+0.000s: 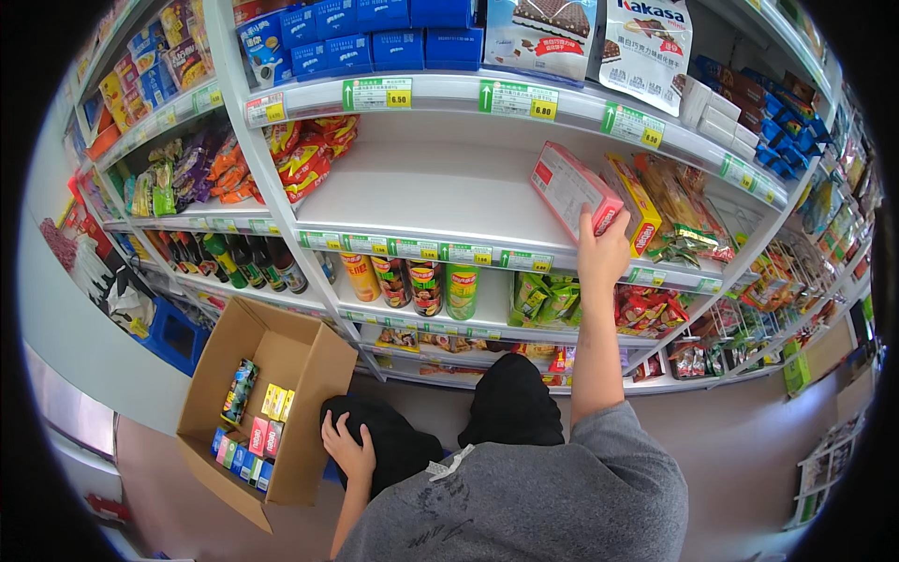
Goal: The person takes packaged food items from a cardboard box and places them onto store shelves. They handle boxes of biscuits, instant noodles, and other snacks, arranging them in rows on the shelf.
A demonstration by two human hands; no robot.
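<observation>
My right hand (604, 246) grips the near end of a pink and white snack box (572, 186), tilted over the middle shelf (421, 190). A yellow box (632, 204) of similar shape stands just right of it. My left hand (349, 444) rests on my left knee with its fingers spread and nothing in it. Beside that knee is an open cardboard carton (312, 393). Inside it lie a dark can-shaped pack (239, 391), small yellow boxes (278, 402), pink boxes (265, 437) and several blue boxes (246, 465).
Price-tagged shelf edges run above and below the pink box. Red snack bags (312, 158) lie at the shelf's left, clear-wrapped snacks (685, 204) at its right. Chip canisters (427, 288) stand one shelf lower. A blue plastic stool (172, 334) is behind the carton.
</observation>
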